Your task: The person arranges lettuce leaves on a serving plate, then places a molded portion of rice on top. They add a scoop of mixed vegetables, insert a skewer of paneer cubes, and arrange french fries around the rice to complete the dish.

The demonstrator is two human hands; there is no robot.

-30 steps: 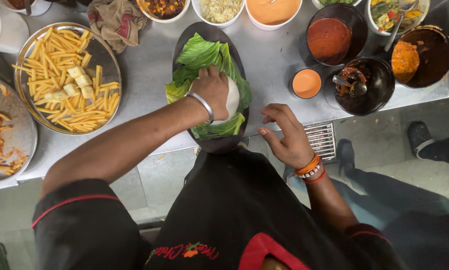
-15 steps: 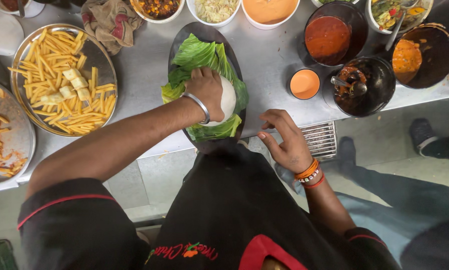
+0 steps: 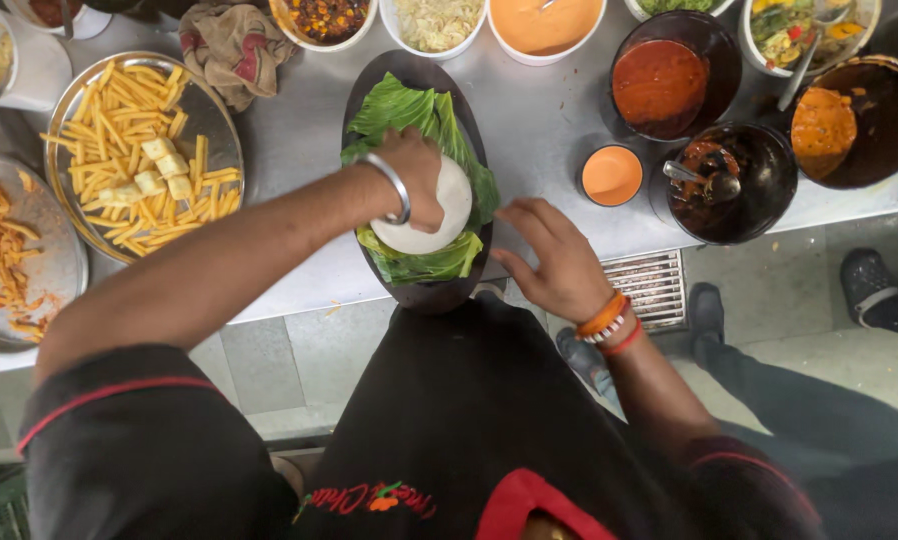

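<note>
Left hand: left hand (image 3: 416, 175) reaches in from the left with a metal bangle (image 3: 393, 186) on the wrist; fingers curl down over a small white bowl (image 3: 439, 212) and grip it, mouth down, on the leaves.
Far-left tray: round steel tray (image 3: 54, 290) at the left edge of the counter, holding orange-tinted fries.
Fries plate: round steel plate (image 3: 219, 135) just right of that tray, heaped with yellow fries and a few pale cubes in the middle.
Cloth: crumpled brownish cloth (image 3: 231, 45) lies beyond the fries plate, near the row of bowls.
Dark platter: oval dark platter (image 3: 419, 292) sits at the counter's near edge, directly in front of the person, lined with green cabbage leaves (image 3: 409, 108).
White bowl position: on the leaves, toward the near half of the platter, partly hidden under the left hand.
Right hand: right hand (image 3: 557, 262) holds nothing; fingers loosely spread, fingertips at the platter's right rim, just beside the leaves; orange and red bands (image 3: 609, 322) circle the wrist.
Orange cup: small cup of orange sauce (image 3: 611, 174) stands right of the platter.
Dark bowls: one dark bowl with a spoon (image 3: 734, 180) near the cup, a red sauce bowl (image 3: 674, 75) behind it.
Floor grate: metal grate (image 3: 654, 285) shows below the counter edge, right of the right hand.
</note>
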